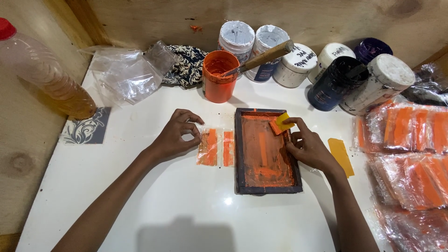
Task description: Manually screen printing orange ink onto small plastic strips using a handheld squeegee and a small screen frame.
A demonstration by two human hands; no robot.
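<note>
Yellow scraper (pixel 283 122) sits pinched in right hand (pixel 309 148) over the frame (pixel 267 150); left hand (pixel 175 136) pinches the printed plastic sheet (pixel 215 147).

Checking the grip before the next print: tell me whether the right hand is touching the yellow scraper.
Touching. The head view shows the right hand pinching the yellow scraper between its fingertips, over the top corner of the dark wooden frame.

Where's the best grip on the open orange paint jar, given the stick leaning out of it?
Probably the orange paint jar by its lower side wall, approached from the front-left. It stands upright and open, with paint at the rim, and the wooden-handled stick leans out to the right over the lidded jars. The near side faces bare table.
</note>
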